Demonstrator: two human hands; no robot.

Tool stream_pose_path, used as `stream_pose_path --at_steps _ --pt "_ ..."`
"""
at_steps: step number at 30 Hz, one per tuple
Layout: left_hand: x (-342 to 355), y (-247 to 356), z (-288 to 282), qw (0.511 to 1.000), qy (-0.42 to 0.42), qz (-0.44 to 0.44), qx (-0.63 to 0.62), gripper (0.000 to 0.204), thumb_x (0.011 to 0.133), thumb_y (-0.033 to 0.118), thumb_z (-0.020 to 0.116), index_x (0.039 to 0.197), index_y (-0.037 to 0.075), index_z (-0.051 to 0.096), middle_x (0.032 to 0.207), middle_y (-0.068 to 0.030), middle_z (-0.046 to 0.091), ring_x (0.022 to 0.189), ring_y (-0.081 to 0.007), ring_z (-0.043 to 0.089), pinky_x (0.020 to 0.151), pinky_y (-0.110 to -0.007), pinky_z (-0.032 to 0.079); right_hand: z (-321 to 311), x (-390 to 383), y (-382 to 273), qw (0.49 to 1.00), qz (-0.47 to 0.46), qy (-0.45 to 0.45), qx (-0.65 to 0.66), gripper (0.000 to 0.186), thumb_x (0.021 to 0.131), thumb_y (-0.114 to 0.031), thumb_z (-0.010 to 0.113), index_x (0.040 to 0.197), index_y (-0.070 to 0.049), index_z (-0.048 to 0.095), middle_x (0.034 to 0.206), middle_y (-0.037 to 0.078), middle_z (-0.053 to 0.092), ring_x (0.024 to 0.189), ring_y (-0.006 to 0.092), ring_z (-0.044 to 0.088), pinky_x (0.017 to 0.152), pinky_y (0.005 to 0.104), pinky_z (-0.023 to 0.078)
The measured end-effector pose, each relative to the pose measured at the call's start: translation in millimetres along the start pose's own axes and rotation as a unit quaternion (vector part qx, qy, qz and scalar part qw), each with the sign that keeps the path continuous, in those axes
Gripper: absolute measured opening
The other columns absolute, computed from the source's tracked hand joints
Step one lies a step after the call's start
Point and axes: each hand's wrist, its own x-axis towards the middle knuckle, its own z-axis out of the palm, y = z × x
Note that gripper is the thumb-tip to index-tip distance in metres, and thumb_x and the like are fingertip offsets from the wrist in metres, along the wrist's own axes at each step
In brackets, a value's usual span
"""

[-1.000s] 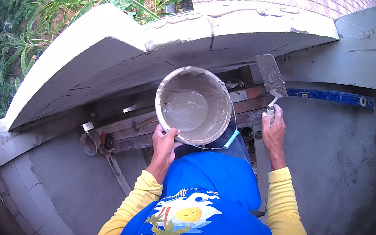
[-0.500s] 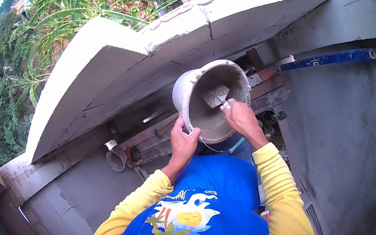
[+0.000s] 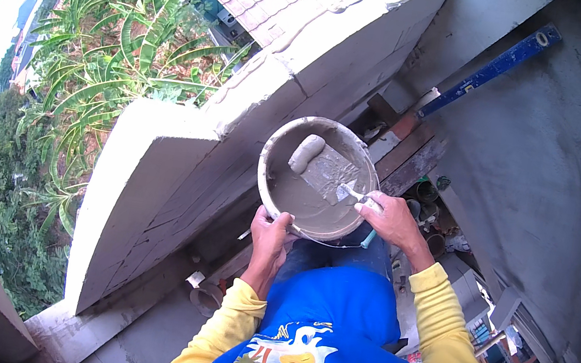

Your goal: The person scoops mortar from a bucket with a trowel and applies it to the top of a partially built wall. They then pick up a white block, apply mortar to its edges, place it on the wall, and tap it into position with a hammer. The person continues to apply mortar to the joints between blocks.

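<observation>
My left hand [image 3: 270,241] grips the near-left rim of a mortar-smeared bucket [image 3: 266,178], fingers closed round its edge. Grey wet mortar [image 3: 295,203] lies in the bottom. In my right hand [image 3: 393,223] is the handle of a trowel [image 3: 337,173], whose flat square blade is over the mortar inside the bucket. A thick roll of mortar [image 3: 306,154] sits along the blade's far end. The bucket's wire handle, with a green grip [image 3: 368,239], hangs down on my side.
A pale block wall [image 3: 150,213] with a rough top edge runs along the left, with plants [image 3: 138,46] beyond it. A long blue level [image 3: 491,72] leans by the grey plastered wall [image 3: 549,160] at right. Wooden planks [image 3: 414,155] and a second container [image 3: 206,298] lie below.
The bucket has tipped back more upright, its mouth now facing me. The trowel has come up with a roll of mortar on its blade. The view has turned somewhat.
</observation>
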Motion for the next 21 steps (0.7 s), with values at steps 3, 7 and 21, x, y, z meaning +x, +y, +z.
stream_pose_path --at_steps 3,7,21 --pt "12 -11 -8 0.999 0.008 -0.036 0.009 0.042 0.090 0.000 0.063 0.130 0.003 0.052 0.115 -0.0142 0.067 0.099 -0.0285 0.072 0.085 -0.050 0.066 -16 9 5 0.994 -0.032 0.095 0.032 0.042 0.096 -0.035 0.076 0.111 0.004 0.071 0.098 0.026 0.076 0.096 0.0442 0.075 0.084 0.0476 0.059" --pt "15 -20 -16 0.998 0.005 -0.061 -0.027 0.048 0.091 -0.001 0.063 0.135 0.005 0.047 0.127 -0.0169 0.062 0.113 -0.0362 0.069 0.096 -0.059 0.061 -41 55 10 0.950 -0.098 0.295 0.002 0.035 0.098 -0.030 0.072 0.117 0.000 0.069 0.101 0.022 0.075 0.094 0.0436 0.074 0.082 0.0487 0.058" --pt "-22 -57 -73 0.987 0.112 -0.101 -0.051 0.056 0.090 -0.006 0.060 0.143 0.008 0.047 0.138 -0.0155 0.059 0.126 -0.0398 0.062 0.104 -0.070 0.054 -109 338 49 0.802 -0.130 0.577 -0.085 0.040 0.095 -0.019 0.077 0.129 -0.009 0.057 0.114 0.017 0.054 0.107 0.0375 0.057 0.091 0.0489 0.049"
